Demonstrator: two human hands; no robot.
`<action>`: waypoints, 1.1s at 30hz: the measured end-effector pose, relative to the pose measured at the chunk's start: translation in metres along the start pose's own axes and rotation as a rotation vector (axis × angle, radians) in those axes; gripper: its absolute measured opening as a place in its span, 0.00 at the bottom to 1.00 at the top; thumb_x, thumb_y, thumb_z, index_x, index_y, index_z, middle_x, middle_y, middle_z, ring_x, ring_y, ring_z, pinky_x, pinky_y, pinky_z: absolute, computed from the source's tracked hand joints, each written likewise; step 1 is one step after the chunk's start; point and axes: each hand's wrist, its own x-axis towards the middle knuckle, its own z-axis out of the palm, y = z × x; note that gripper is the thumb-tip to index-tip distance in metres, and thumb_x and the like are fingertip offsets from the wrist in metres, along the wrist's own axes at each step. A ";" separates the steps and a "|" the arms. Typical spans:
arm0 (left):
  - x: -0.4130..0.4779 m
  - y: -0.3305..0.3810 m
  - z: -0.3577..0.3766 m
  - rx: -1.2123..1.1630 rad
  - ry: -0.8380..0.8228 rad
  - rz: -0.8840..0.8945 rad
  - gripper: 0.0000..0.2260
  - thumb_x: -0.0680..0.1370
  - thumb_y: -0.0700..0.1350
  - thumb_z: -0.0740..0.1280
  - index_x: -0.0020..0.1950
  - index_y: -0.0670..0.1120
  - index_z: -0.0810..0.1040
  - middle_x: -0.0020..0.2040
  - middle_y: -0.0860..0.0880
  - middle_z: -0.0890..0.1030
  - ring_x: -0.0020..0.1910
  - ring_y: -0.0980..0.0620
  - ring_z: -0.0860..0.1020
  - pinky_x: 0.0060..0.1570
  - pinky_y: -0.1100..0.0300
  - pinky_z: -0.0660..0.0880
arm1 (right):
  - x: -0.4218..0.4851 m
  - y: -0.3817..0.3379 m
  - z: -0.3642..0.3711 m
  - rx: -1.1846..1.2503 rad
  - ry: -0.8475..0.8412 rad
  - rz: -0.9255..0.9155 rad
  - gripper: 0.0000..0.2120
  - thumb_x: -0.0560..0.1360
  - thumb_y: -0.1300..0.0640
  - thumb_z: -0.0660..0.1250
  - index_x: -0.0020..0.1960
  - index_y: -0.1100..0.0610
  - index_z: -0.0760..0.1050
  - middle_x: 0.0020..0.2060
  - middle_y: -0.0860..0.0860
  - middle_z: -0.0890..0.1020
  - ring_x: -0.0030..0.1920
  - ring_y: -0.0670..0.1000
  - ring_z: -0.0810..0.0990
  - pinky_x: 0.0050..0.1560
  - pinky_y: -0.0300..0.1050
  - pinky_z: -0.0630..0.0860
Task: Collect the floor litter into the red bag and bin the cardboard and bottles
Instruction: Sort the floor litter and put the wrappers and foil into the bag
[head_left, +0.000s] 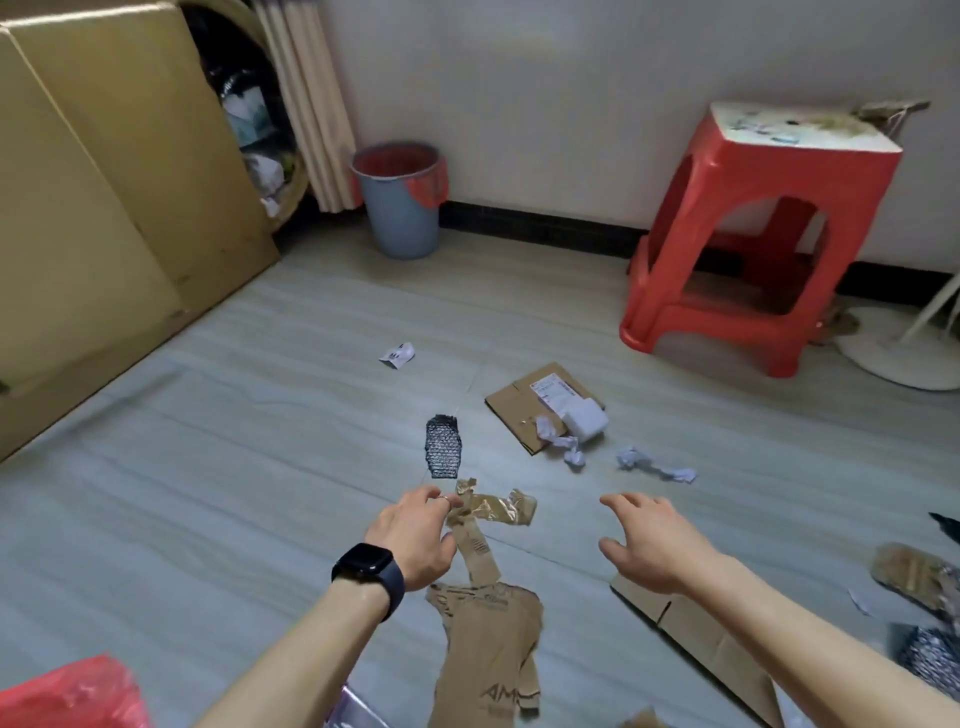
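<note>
My left hand (415, 535), with a black watch on the wrist, pinches the top of a torn brown cardboard strip (485, 639) that trails down toward me; crumpled brown tape (498, 506) clings to its upper end. My right hand (649, 540) hovers open and empty above a flat cardboard piece (691, 623). On the floor ahead lie a black bubble-wrap scrap (443, 447), a flattened cardboard box (535, 410) with a white packet (587, 418), crumpled tissues (654, 465) and a small paper scrap (397, 355). The red bag (72, 693) shows at the bottom left. A blue bin (400, 202) with a red liner stands by the wall.
Large cardboard boxes (104, 197) lean along the left side. A red plastic stool (753, 234) stands at the right by the wall, a white fan base (904, 353) beside it. More brown tape and bubble wrap (919, 582) lie at the right edge.
</note>
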 end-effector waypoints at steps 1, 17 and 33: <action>0.017 -0.003 0.009 0.009 -0.024 -0.009 0.23 0.80 0.53 0.60 0.75 0.57 0.65 0.75 0.51 0.65 0.72 0.49 0.67 0.69 0.52 0.68 | 0.015 0.009 0.009 0.037 -0.021 0.027 0.30 0.80 0.44 0.58 0.79 0.51 0.56 0.77 0.52 0.63 0.73 0.58 0.65 0.72 0.52 0.66; 0.233 -0.071 0.117 0.148 -0.114 -0.123 0.30 0.79 0.49 0.60 0.80 0.52 0.55 0.81 0.43 0.49 0.77 0.42 0.58 0.72 0.46 0.63 | 0.244 0.091 0.085 0.484 0.109 0.529 0.43 0.75 0.31 0.60 0.81 0.47 0.46 0.80 0.61 0.46 0.79 0.66 0.50 0.77 0.59 0.51; 0.215 -0.081 0.127 0.180 0.020 -0.191 0.17 0.82 0.47 0.59 0.68 0.61 0.75 0.57 0.43 0.82 0.54 0.39 0.80 0.48 0.52 0.75 | 0.237 0.025 0.155 0.267 0.521 0.055 0.06 0.76 0.56 0.71 0.51 0.55 0.85 0.53 0.51 0.86 0.52 0.60 0.80 0.50 0.50 0.80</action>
